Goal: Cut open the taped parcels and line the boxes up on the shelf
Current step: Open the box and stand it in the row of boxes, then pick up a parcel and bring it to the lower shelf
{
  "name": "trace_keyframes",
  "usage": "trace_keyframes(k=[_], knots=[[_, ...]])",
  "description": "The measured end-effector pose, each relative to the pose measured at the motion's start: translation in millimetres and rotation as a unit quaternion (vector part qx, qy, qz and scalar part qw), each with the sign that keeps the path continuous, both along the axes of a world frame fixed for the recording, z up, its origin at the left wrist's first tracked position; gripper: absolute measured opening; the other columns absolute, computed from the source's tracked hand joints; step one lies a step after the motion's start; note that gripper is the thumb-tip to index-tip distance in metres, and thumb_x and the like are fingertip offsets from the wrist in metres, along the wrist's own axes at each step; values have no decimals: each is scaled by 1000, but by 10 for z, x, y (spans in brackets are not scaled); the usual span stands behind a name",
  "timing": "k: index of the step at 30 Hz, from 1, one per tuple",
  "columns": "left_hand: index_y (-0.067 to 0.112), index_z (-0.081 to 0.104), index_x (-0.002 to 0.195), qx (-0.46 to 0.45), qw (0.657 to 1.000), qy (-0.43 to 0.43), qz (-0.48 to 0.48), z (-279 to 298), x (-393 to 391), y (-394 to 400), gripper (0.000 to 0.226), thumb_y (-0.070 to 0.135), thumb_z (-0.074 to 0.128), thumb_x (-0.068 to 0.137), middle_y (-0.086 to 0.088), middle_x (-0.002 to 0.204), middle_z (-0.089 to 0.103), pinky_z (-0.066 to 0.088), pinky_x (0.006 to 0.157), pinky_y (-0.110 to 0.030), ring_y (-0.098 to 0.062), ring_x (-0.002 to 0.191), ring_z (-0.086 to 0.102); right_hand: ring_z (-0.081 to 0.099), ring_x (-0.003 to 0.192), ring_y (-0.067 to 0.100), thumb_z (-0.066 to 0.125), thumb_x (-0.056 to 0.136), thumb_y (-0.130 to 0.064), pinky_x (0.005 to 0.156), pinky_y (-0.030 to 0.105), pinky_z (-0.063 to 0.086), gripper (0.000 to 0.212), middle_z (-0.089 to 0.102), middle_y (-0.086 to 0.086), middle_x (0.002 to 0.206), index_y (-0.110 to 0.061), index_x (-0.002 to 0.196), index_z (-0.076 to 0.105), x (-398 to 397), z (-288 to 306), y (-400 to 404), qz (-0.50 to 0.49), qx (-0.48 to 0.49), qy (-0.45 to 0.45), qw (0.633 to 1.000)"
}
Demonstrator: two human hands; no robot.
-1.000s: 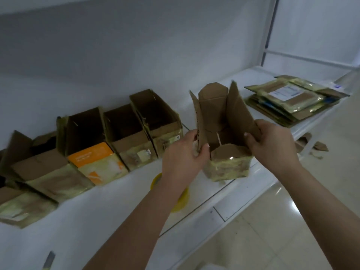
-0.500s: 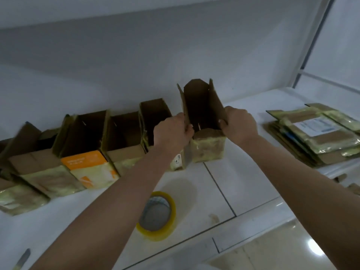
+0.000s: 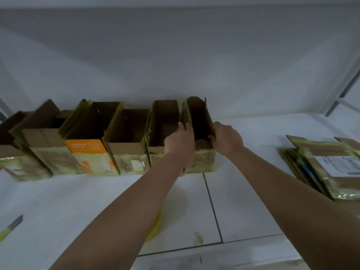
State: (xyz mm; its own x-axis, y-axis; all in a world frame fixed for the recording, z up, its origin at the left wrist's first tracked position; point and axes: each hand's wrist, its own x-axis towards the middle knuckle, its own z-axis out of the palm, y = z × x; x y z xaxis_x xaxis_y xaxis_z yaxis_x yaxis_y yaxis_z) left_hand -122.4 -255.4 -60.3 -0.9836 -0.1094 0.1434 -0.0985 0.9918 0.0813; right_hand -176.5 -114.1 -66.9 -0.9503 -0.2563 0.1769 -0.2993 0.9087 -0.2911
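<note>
An opened cardboard box [image 3: 200, 162], wrapped in yellowish tape, stands at the right end of a row of several opened boxes [image 3: 124, 141] on the white shelf [image 3: 253, 201]. My left hand [image 3: 180, 140] grips its left wall and flap, and my right hand [image 3: 227, 138] grips its right wall. The box touches its neighbour [image 3: 162, 129] on the left, flaps up. A stack of flat taped parcels [image 3: 327, 168] lies at the right.
A knife blade with a yellow-green handle [image 3: 10, 227] lies at the left front edge. A yellow tape roll [image 3: 155, 228] is mostly hidden under my left forearm. The shelf's back wall rises just behind the boxes. A metal upright [image 3: 342, 90] stands at the far right.
Both hands carried the opened box from the shelf's front edge back and left, and set it against the end of the row. The view turned left with it.
</note>
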Motion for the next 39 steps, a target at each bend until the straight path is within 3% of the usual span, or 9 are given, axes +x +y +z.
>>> trace_keyframes(k=[4,8,13,21,25,28,32,35,39], knots=[[13,11,156,58,998,10,18,-24,23,-77,65,37,41,103,-6,162,18,52,80,-41,-30,123,55,64,96,36,56,94,-48,66,34,43,50,64,14,106,-8,122,46,-18,23,164,-6,-6,-6,1000],[17,9,156,72,997,15,17,-25,51,-90,75,47,47,99,-6,162,21,52,88,-43,-29,129,51,65,99,35,56,92,-55,71,36,44,64,67,9,105,-13,137,37,-13,115,290,-8,-9,16,1000],[20,10,155,95,994,51,-14,112,111,-85,83,53,54,93,-7,157,30,54,90,-45,-29,128,51,66,98,32,48,95,-55,70,34,44,60,68,7,112,-17,140,38,115,244,560,2,44,91,995],[16,34,145,61,974,114,-186,342,145,586,56,43,49,98,-5,143,46,51,90,-40,-25,130,45,60,104,32,52,95,-46,77,37,48,53,66,13,106,-12,135,46,575,254,1192,-66,84,118,987],[15,39,143,58,960,77,-263,228,191,1081,52,40,49,99,-5,142,46,48,93,-40,-26,129,44,54,115,35,56,93,-40,76,41,49,50,62,15,119,-12,134,49,907,189,1645,-133,90,100,982],[17,39,142,51,950,56,-304,121,214,1435,50,40,47,99,-2,142,47,46,92,-38,-24,128,44,52,112,35,54,93,-42,69,37,43,47,62,13,115,-12,129,50,1124,106,1986,-180,120,83,973],[16,42,140,52,933,42,-353,81,217,1992,48,40,47,99,-3,139,49,45,87,-35,-23,124,46,52,115,32,52,93,-44,73,37,47,49,65,9,118,-16,133,51,1344,40,2482,-242,123,70,960],[16,46,136,59,925,34,-373,43,169,2424,45,40,48,98,-4,134,52,41,80,-34,-24,120,48,52,114,31,56,90,-43,76,36,47,50,65,7,118,-17,132,52,1400,22,2853,-259,126,56,956],[19,46,138,105,928,18,-358,-18,37,2950,48,41,50,96,-5,133,53,43,84,-36,-26,120,49,53,113,30,55,91,-44,76,38,48,47,66,6,113,-18,130,54,1330,12,3318,-268,106,56,956]])
